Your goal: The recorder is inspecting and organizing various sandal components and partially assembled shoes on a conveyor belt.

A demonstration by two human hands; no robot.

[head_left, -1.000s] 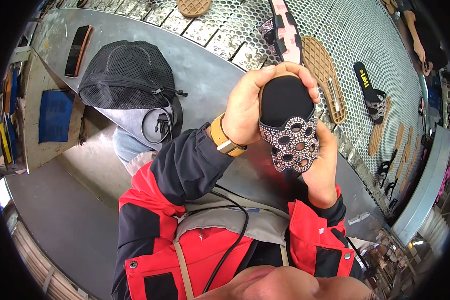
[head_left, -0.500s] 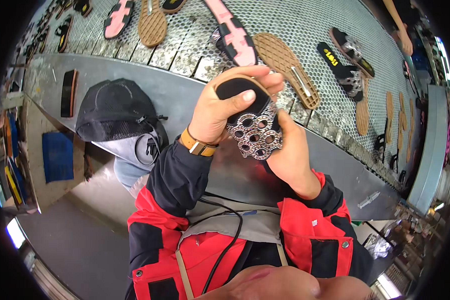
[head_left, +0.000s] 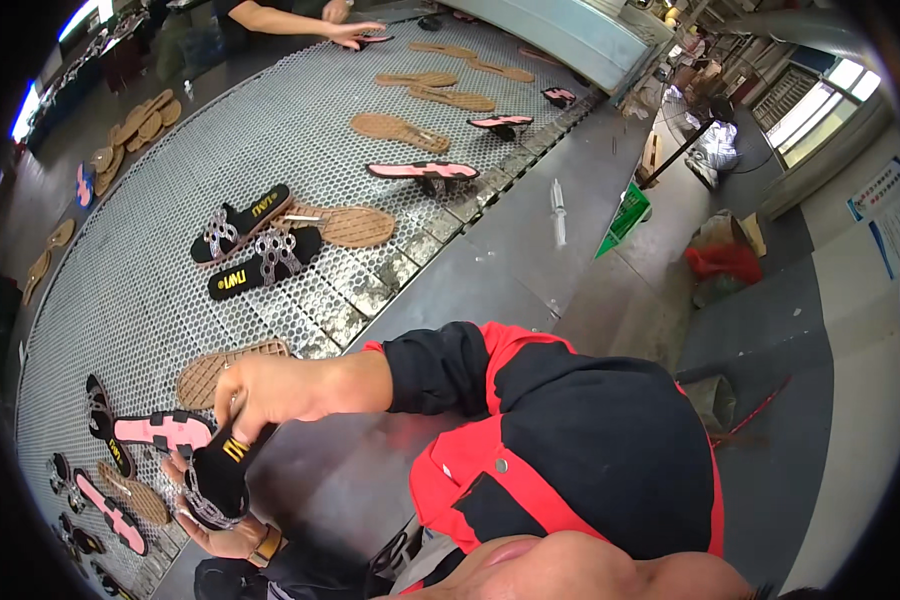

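Observation:
A black slide sandal (head_left: pixel 222 468) with a studded, cut-out silver strap is between my two hands. My left hand (head_left: pixel 210 535), with a tan watch strap at its wrist, cups the strapped toe end, fingers wrapped round the side. Closed at the other end, my right hand (head_left: pixel 260 392) grips the insole near its gold lettering. Just beyond the sandal, a pink-and-black sole (head_left: pixel 165 430) lies on the mesh conveyor (head_left: pixel 315 130). A brown patterned sole (head_left: pixel 198 380) lies partly behind my right hand.
A pair of silver-strapped sandals (head_left: pixel 255 262) rests by a brown sole (head_left: pixel 355 227) on the conveyor. More soles and sandals are spread along it. Across it, a co-worker's hand (head_left: pixel 355 35) reaches over a sandal. A syringe (head_left: pixel 558 212) lies on the grey metal ledge.
The view has swung to the right, so my hands and the sandal now appear at lower left. The sandal has been tilted, and my right hand has shifted onto its insole end.

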